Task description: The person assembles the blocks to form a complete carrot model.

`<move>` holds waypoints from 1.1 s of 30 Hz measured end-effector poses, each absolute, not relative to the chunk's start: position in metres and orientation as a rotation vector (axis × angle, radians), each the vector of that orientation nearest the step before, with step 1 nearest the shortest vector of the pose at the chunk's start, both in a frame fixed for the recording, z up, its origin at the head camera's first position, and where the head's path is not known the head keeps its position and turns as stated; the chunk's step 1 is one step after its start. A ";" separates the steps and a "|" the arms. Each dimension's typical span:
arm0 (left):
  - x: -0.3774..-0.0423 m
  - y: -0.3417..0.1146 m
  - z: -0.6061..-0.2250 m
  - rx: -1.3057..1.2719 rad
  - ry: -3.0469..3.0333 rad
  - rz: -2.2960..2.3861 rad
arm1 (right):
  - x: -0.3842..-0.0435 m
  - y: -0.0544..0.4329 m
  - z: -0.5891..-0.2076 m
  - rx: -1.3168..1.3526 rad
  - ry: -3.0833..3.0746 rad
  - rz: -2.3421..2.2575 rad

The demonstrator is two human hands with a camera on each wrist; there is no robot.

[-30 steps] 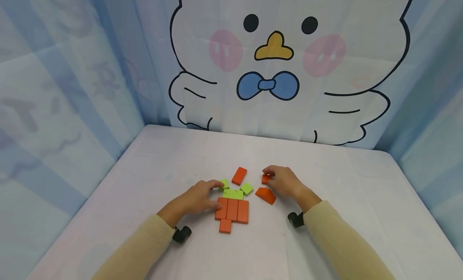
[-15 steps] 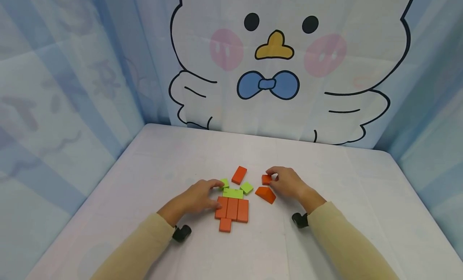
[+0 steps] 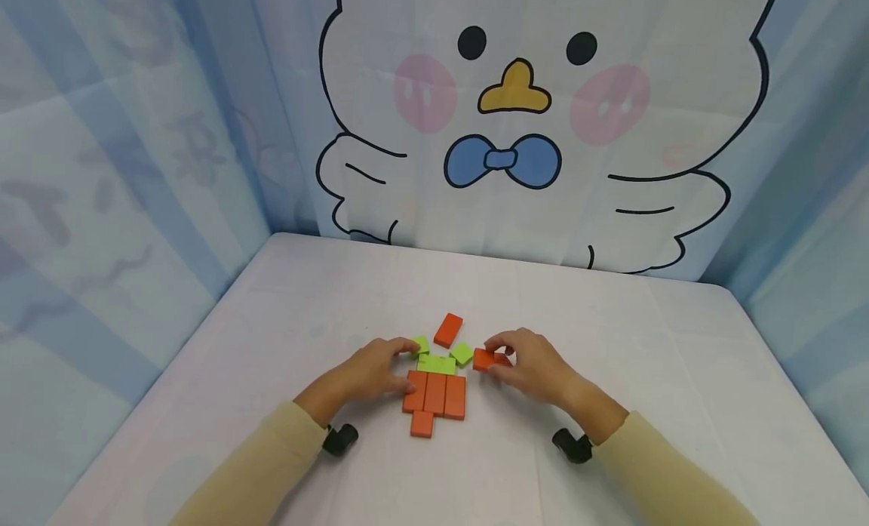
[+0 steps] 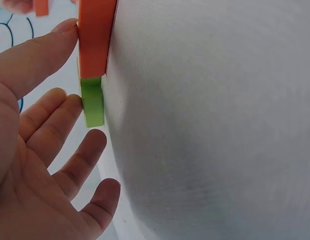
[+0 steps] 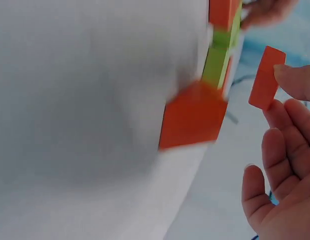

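In the head view my right hand (image 3: 539,364) pinches a small orange block (image 3: 483,360) between thumb and fingers. The right wrist view shows this block (image 5: 267,77) held off the table. Below it lies an orange block with sloped sides (image 5: 192,117), mostly hidden by the hand in the head view. My left hand (image 3: 370,369) rests beside the arrangement, its thumb at the left one of three upright orange rectangular blocks (image 3: 434,394). Its fingertips touch a green block (image 4: 93,102) in the left wrist view. A notched green block (image 3: 437,364) sits above the orange row.
A small green square block (image 3: 462,354) lies tilted right of the notched one. A loose orange rectangular block (image 3: 448,330) lies farther back. One orange square block (image 3: 422,424) sits below the row. Printed curtains stand around the white table (image 3: 326,284).
My right hand has taken hold of the small orange block, lifted it and brought it left and nearer, over the sloped block. The left hand stays put.
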State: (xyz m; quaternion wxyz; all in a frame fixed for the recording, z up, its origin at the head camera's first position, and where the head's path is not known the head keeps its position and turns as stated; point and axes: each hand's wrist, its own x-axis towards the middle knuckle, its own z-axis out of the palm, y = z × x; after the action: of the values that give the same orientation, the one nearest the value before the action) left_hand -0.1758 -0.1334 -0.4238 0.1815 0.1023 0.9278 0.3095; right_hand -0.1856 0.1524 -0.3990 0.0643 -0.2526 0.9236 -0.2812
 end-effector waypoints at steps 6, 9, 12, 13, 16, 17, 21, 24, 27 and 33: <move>-0.176 -0.134 -0.425 0.294 2.627 0.866 | -0.152 0.135 -0.400 -0.973 2.724 -0.755; -0.176 -0.134 -0.425 0.287 2.627 0.864 | -0.142 0.128 -0.403 -1.029 2.686 -0.731; -0.176 -0.134 -0.425 0.282 2.627 0.860 | -0.135 0.123 -0.406 -1.096 2.662 -0.715; -0.176 -0.135 -0.426 0.284 2.627 0.861 | -0.133 0.121 -0.407 -1.110 2.653 -0.712; -0.176 -0.135 -0.426 0.292 2.626 0.862 | -0.127 0.117 -0.412 -1.117 2.644 -0.698; -0.176 -0.135 -0.426 0.294 2.626 0.863 | -0.125 0.116 -0.413 -1.110 2.646 -0.689; -0.176 -0.135 -0.426 0.299 2.629 0.866 | -0.121 0.113 -0.418 -1.090 2.673 -0.652; -0.176 -0.135 -0.426 0.305 2.632 0.867 | -0.122 0.111 -0.419 -1.090 2.701 -0.627; -0.176 -0.134 -0.426 0.310 2.632 0.867 | -0.122 0.110 -0.418 -1.089 2.719 -0.614; -0.177 -0.134 -0.425 0.316 2.630 0.862 | -0.123 0.107 -0.417 -1.081 2.739 -0.593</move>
State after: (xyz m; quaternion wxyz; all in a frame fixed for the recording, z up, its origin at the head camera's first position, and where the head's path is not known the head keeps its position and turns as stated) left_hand -0.1770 -0.1340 -0.4251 0.1772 0.1117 0.9292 0.3044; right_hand -0.1231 0.1074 -0.4173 0.0687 -0.3590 0.9097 -0.1969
